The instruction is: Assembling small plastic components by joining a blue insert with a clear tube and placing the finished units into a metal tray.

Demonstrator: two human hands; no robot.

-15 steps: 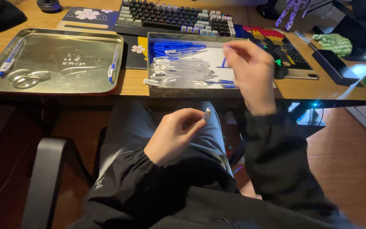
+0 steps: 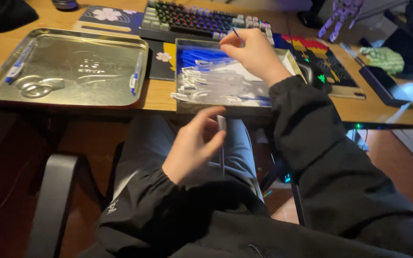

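My left hand [image 2: 194,145] hovers over my lap below the desk edge, its fingers pinching a clear pen barrel [image 2: 222,138] that hangs upright. My right hand [image 2: 252,52] is raised over a shallow box [image 2: 283,57] full of clear pen barrels and blue parts [image 2: 206,81]. Between its fingertips it grips a thin blue pen refill [image 2: 237,36]. To the left lies a silver metal tray [image 2: 72,67] holding two assembled blue-and-white pens, one at its left edge [image 2: 17,64] and one at its right edge [image 2: 135,76].
A keyboard [image 2: 192,19] sits behind the box on the wooden desk [image 2: 158,95]. A colourful mat [image 2: 311,48], a green cloth [image 2: 383,57] and a dark tablet-like slab [image 2: 374,86] lie to the right. A chair armrest [image 2: 53,205] stands at lower left.
My right hand has shifted left over the box and now pinches a blue refill. My left hand has stayed over my lap, still gripping the clear barrel.
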